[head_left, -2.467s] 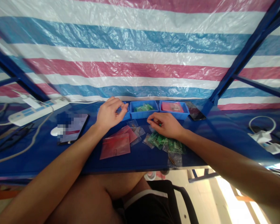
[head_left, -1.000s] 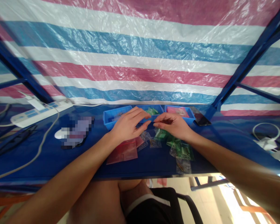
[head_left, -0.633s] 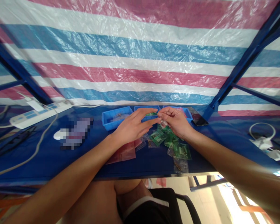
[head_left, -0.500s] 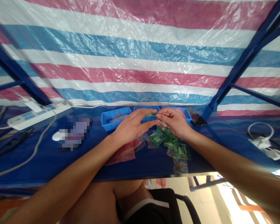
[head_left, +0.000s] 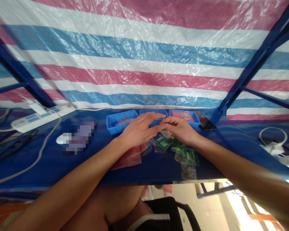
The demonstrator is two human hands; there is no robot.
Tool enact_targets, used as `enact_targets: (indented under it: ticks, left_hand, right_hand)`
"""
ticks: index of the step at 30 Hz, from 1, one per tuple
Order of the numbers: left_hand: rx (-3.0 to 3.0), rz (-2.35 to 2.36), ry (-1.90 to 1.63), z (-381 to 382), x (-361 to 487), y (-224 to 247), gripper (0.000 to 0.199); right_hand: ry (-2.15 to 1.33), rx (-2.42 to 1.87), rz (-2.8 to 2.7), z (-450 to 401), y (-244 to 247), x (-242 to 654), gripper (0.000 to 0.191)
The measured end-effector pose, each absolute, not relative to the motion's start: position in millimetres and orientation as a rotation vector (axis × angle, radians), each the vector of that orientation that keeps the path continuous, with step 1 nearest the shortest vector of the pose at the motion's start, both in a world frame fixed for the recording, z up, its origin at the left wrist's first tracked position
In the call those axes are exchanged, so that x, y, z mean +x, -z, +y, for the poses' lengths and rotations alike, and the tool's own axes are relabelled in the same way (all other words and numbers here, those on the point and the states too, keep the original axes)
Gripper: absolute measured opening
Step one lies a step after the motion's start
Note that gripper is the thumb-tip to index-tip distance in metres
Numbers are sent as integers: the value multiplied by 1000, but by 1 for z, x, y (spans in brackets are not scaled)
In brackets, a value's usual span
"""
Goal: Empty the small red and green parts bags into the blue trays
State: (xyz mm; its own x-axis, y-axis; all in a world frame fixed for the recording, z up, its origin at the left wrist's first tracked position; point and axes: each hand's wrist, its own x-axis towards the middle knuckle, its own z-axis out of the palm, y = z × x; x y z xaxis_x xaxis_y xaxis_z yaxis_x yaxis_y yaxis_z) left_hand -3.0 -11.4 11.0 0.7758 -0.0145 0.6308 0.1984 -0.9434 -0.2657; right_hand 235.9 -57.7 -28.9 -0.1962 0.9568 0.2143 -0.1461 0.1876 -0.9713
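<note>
My left hand (head_left: 141, 128) and my right hand (head_left: 179, 129) meet at the fingertips over the blue table. The right fingers are pinched on a small clear bag (head_left: 166, 133). The left thumb and fingers reach to the same spot, closing on something too small to make out. Below the hands lie several green packets (head_left: 190, 156) and a clear bag with thin brown pieces (head_left: 188, 171). Pink bags (head_left: 131, 156) lie under the left wrist. Behind the hands stand a left blue tray (head_left: 114, 128) with clear bags, a middle tray, partly hidden, and a right tray (head_left: 197, 123) with pink bags.
On the left are a white power strip (head_left: 21, 126), a cable (head_left: 42, 149), a white mouse (head_left: 62, 139) and a blurred-out object (head_left: 83, 136). A dark phone (head_left: 208, 124) lies right of the trays. A white charger and cable (head_left: 274, 148) are at the far right.
The fingertips of both hands have come closer together. The right fingers have lowered and curled in more. The whole view has shifted slightly.
</note>
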Motion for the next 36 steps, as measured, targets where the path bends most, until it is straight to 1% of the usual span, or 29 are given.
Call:
enact_targets:
  ticks: [4, 9, 12, 14, 19, 22, 24, 27, 32, 34, 36]
  left_hand:
    - [-2636, -128, 976, -13, -5, -12, 37]
    - [-2734, -173, 1042, -20, -1, -11, 25]
    - [-2819, -358, 1114, -24, 3, -11, 34]
    - [-2841, -395, 1115, -25, 6, -11, 37]
    - [-2763, -290, 1083, -24, 10, -9, 33]
    - [-2745, -245, 1049, -26, 12, -9, 27]
    - [-2739, -237, 1103, -28, 13, -10, 24]
    - [-2758, -268, 1261, -29, 10, -12, 27]
    - [-2907, -353, 1363, -24, 1, -13, 16]
    - [-2951, -403, 1416, -22, -1, -11, 20]
    - [-2977, -438, 1435, -20, -3, -10, 28]
  right_hand:
    - [-1308, -845, -1259, -57, 27, 232, 32]
    - [-1353, -880, -1081, -59, 21, 229, 36]
    - [-1346, -869, -1059, -61, 18, 228, 36]
    - [-1330, -870, -1063, -63, 16, 227, 36]
    - [-1332, -880, -1135, -67, 14, 225, 36]
    - [-1355, -867, -1192, -69, 16, 223, 37]
    - [-1358, -854, -1228, -70, 17, 222, 36]
    - [-1344, -850, -1245, -70, 17, 223, 35]
    - [-1341, -830, -1255, -70, 14, 223, 34]
    - [-1331, -824, -1230, -69, 13, 222, 39]
    - [-1304, -822, -1198, -69, 13, 221, 44]
